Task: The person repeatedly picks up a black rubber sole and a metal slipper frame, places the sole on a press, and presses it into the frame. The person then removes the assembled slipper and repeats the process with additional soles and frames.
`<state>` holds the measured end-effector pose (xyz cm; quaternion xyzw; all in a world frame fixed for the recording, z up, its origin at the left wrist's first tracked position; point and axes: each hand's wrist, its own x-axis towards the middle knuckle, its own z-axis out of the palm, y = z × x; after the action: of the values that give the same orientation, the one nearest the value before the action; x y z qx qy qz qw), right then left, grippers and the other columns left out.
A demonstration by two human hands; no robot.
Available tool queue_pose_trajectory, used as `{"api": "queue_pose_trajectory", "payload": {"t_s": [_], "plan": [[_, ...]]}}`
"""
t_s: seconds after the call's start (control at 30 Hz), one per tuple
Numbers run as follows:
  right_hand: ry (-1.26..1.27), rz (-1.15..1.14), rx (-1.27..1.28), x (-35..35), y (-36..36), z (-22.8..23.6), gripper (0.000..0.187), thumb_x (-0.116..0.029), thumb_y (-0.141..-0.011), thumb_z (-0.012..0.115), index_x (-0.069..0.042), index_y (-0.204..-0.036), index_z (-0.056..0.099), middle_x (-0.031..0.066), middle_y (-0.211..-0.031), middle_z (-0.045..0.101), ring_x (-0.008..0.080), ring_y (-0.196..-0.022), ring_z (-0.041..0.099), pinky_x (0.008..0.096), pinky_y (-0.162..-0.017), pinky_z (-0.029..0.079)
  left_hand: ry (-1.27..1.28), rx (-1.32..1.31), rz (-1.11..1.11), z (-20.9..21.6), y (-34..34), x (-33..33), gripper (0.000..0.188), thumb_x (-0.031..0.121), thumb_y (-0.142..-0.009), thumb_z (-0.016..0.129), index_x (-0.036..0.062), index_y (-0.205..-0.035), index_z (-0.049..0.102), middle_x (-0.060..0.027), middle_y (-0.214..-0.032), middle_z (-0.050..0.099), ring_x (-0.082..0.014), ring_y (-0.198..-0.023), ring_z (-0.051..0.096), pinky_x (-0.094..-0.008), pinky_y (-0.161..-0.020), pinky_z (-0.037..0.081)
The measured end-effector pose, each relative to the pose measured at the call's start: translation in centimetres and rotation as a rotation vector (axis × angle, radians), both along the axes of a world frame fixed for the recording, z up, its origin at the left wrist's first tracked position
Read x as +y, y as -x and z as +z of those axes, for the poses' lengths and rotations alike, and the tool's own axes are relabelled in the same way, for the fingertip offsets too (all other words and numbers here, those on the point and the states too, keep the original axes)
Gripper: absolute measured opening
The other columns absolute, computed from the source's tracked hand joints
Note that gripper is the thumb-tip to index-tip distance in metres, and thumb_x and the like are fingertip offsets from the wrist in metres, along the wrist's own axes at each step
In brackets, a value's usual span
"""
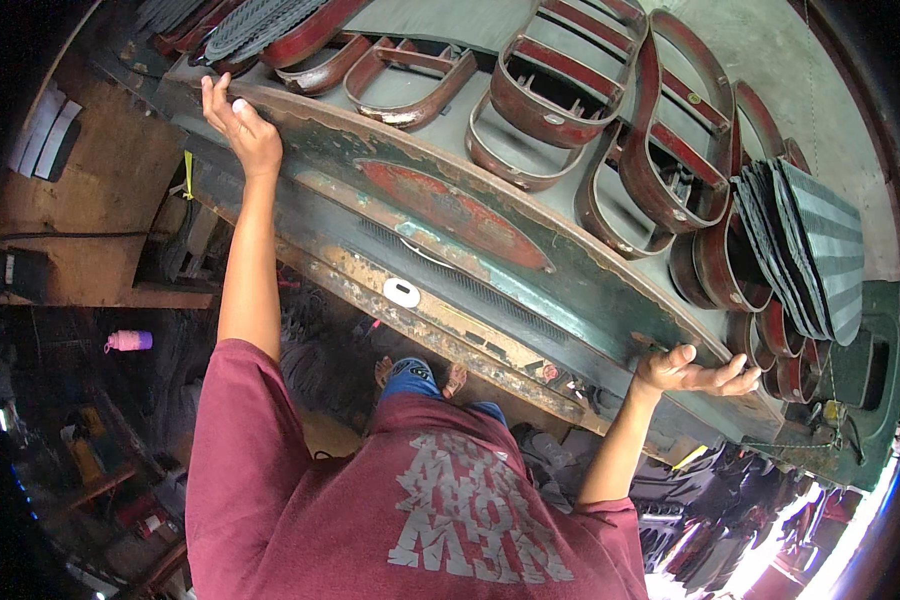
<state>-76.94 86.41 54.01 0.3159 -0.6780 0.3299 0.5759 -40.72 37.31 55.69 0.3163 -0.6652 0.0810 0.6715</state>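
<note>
My left hand (242, 125) is at the far left end of a green, worn metal press beam (330, 135), its fingers apart and reaching up over the edge. At the beam's right end, my right hand (695, 372) touches the same edge with fingers stretched out. Neither hand holds anything that I can see. Dark red steel cutting dies (560, 125), shaped like shoe soles, stand on the grey top behind the edge. A stack of grey ribbed sheets (805, 250) rests on the dies near my right hand. More grey ribbed sole pieces (270, 35) lie on dies beyond my left hand.
Below the beam runs a chipped ledge (510, 350) with a white oval object (402, 292) on it. A pink and purple bottle (130, 341) is at the left. Dark scraps (720, 510) are heaped at the lower right. A wooden panel (90, 220) stands at the left.
</note>
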Motion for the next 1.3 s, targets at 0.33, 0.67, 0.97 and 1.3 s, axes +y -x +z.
{"api": "queue_pose_trajectory", "payload": {"t_s": [0.33,0.67,0.97,1.3], "plan": [[0.013,-0.02,-0.001,-0.4,-0.1,-0.1,0.069,-0.057,-0.105,0.041,-0.005,-0.151,0.039,0.0264,-0.163,0.024,0.0448,-0.153,0.017,0.0658,-0.122,0.01,-0.01,-0.034,0.024,0.2,-0.7,-0.5,0.04,0.011,-0.101,0.045,0.0057,-0.14,0.053,-0.0249,-0.153,0.042,-0.0394,-0.145,0.034,-0.0523,-0.12,0.023],[0.034,-0.05,0.011,-0.2,-0.3,0.2,0.07,-0.06,-0.103,0.047,-0.007,-0.149,0.048,0.0231,-0.16,0.033,0.0459,-0.149,0.024,0.0644,-0.12,0.018,-0.393,-0.096,-0.276,3.7,-6.1,4.1,0.034,0.02,-0.111,0.037,0.0025,-0.135,0.055,-0.0198,-0.131,0.057,-0.0289,-0.12,0.061,-0.0414,-0.107,0.044],[-0.03,0.451,-0.379,4.4,-6.7,-2.2,0.03,-0.01,-0.104,0.058,0.0,-0.131,0.067,0.0203,-0.135,0.064,0.0338,-0.129,0.058,0.0453,-0.114,0.04,-0.688,-0.242,-0.38,-14.5,-6.5,20.0,0.021,0.01,-0.098,0.055,0.0008,-0.117,0.058,-0.0207,-0.115,0.062,-0.0385,-0.118,0.058,-0.0483,-0.107,0.042],[-0.742,0.244,-0.643,2.0,-17.7,-18.9,0.066,-0.048,-0.084,0.081,-0.011,-0.136,0.064,0.0119,-0.129,0.066,0.0332,-0.128,0.057,0.0568,-0.115,0.032,-0.447,-0.499,-0.378,-19.1,-5.6,19.9,0.025,0.017,-0.077,0.067,0.0054,-0.099,0.066,-0.0122,-0.109,0.064,-0.0309,-0.121,0.056,-0.0517,-0.114,0.034]]}}
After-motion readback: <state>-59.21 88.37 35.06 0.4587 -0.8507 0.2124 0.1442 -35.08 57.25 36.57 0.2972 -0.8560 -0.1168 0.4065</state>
